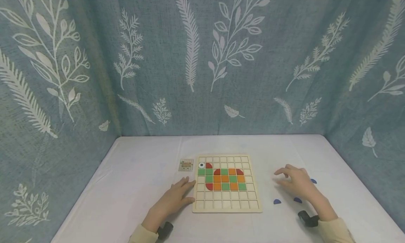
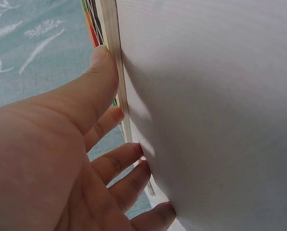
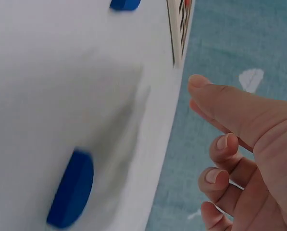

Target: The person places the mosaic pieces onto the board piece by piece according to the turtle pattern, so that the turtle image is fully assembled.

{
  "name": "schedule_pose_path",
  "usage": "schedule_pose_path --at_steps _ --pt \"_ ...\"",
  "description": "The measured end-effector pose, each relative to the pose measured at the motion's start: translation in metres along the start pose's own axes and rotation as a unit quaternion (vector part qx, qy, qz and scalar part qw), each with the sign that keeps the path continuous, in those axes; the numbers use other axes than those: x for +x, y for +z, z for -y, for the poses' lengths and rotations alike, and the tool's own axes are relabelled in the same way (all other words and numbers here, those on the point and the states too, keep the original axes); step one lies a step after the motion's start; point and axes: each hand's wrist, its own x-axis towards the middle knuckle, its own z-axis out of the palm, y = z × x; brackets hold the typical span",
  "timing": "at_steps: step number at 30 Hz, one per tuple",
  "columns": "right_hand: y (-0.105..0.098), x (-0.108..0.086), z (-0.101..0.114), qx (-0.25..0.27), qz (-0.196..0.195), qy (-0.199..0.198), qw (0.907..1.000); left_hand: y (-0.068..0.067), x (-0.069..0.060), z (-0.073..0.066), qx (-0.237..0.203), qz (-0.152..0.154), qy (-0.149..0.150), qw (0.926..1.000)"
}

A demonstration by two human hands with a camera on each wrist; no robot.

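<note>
A wooden grid board (image 1: 227, 210) lies on the white table, with green, orange and red tiles and a white eye tile (image 1: 201, 165) set in its squares. My left hand (image 1: 174, 198) rests at the board's left side, fingers spread, thumb and a fingertip at its edge (image 2: 113, 29). To the right of the board my right hand (image 1: 296, 182) is held above the table, thumb and forefinger extended and the other fingers bent; I see nothing in it. Near it lie blue half-round pieces (image 1: 277, 201), two in front and one (image 1: 313, 181) beyond the wrist.
A small picture card (image 1: 186, 165) lies just left of the board's upper corner. A patterned blue-green curtain (image 1: 202, 106) hangs behind the table (image 1: 142, 158) and on both sides. Each wrist wears a black camera (image 1: 308, 219).
</note>
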Motion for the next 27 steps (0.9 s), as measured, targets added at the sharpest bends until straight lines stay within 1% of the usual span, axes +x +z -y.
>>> schedule_pose_path --at_steps 9,13,17,20,22,27 --pt "-0.011 -0.012 -0.022 -0.004 0.004 0.023 0.9997 0.001 0.001 0.001 0.004 -0.005 -0.001 1.0000" --pt "-0.014 -0.019 -0.034 -0.009 -0.003 0.031 0.9995 0.001 0.001 0.001 0.006 -0.007 0.001 1.0000" --pt "-0.019 -0.027 -0.043 -0.006 -0.001 0.049 0.9988 0.001 0.000 0.001 0.004 -0.007 -0.001 1.0000" --pt "-0.022 -0.033 -0.050 -0.004 0.012 0.071 0.9974 0.000 0.000 0.000 0.003 -0.007 0.000 1.0000" --pt "-0.023 -0.035 -0.056 -0.013 0.020 0.084 0.9962 0.000 -0.001 -0.001 0.004 -0.006 -0.001 1.0000" --pt "-0.024 -0.040 -0.069 -0.028 0.031 0.098 0.9943 -0.001 0.000 -0.002 0.009 -0.005 -0.003 0.9999"
